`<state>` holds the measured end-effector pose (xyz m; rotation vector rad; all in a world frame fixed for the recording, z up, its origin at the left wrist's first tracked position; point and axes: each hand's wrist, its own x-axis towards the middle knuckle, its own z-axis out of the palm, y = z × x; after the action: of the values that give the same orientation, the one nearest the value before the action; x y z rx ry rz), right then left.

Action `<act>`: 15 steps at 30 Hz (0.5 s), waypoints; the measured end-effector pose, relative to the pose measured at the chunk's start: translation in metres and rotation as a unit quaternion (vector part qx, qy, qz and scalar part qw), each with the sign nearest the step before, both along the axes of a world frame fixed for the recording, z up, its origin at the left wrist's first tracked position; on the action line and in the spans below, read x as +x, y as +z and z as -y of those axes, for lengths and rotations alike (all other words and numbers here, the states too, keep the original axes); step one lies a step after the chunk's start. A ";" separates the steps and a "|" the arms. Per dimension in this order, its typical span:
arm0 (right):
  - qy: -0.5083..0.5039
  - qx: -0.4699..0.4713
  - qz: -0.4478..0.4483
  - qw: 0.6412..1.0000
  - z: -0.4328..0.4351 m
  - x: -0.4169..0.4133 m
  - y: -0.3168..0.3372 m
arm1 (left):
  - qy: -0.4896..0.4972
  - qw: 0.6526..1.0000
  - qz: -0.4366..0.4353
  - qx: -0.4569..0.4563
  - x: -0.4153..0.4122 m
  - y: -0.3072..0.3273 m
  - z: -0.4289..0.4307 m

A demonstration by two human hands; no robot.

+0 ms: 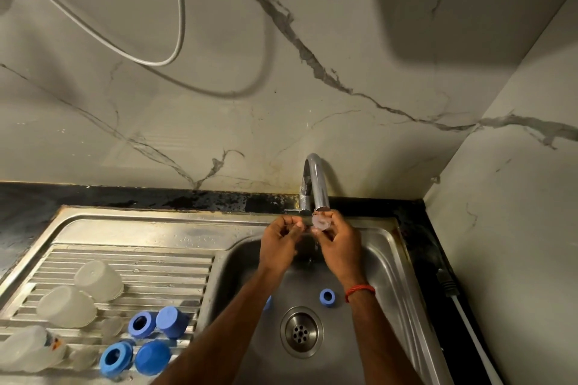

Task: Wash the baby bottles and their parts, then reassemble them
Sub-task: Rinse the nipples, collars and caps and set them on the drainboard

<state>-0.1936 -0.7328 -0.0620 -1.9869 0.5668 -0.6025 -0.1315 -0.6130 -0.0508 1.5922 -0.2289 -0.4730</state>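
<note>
Under the tap spout (321,194) my right hand (339,245) pinches a small clear nipple (320,222). My left hand (280,242) is beside it, fingers curled toward the nipple, and it is unclear whether they touch it. A blue screw ring (327,297) lies in the sink basin (384,275), and a second blue piece (267,302) peeks out behind my left forearm. On the draining board (134,262) lie two clear caps (98,280), a clear bottle (29,348), two blue rings (142,324) and blue caps (152,357).
The drain (301,331) sits at the basin's middle. A black counter (428,247) rims the sink, with a white cable (469,325) along its right side. Marble wall stands behind and to the right, with a grey hose (179,9) hanging on it.
</note>
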 end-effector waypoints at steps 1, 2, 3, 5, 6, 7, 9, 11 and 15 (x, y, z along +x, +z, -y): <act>0.007 0.005 -0.002 1.000 0.000 0.001 0.000 | -0.012 1.000 0.002 -0.002 0.000 0.001 0.000; 0.016 0.011 -0.003 1.000 0.000 0.001 0.001 | -0.022 1.000 -0.003 -0.008 -0.001 0.002 0.001; 0.022 0.017 -0.004 1.000 -0.001 0.000 0.002 | -0.031 0.999 -0.020 -0.019 -0.003 0.004 0.002; 0.002 0.027 -0.002 1.000 -0.002 0.000 0.005 | -0.045 0.992 -0.103 -0.050 -0.005 0.007 0.004; -0.016 0.022 -0.001 1.000 -0.002 0.000 0.007 | -0.055 0.983 -0.160 -0.074 -0.005 0.009 0.004; -0.023 0.010 -0.003 1.000 -0.001 0.000 0.008 | -0.066 0.968 -0.219 -0.107 -0.005 0.011 0.005; 0.001 0.001 -0.024 1.000 0.002 0.000 0.011 | -0.054 0.930 -0.315 -0.182 -0.006 0.015 0.004; 0.051 0.024 -0.053 0.997 0.006 0.000 0.016 | -0.028 0.914 -0.343 -0.215 -0.006 0.018 0.004; 0.133 0.049 -0.075 0.987 0.013 -0.002 0.018 | 0.004 0.953 -0.251 -0.170 -0.005 0.015 0.007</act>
<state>-0.1956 -0.7460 -0.0444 -1.9811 0.4027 -0.2575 -0.1368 -0.6202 -0.0361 1.0940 0.0834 -0.7702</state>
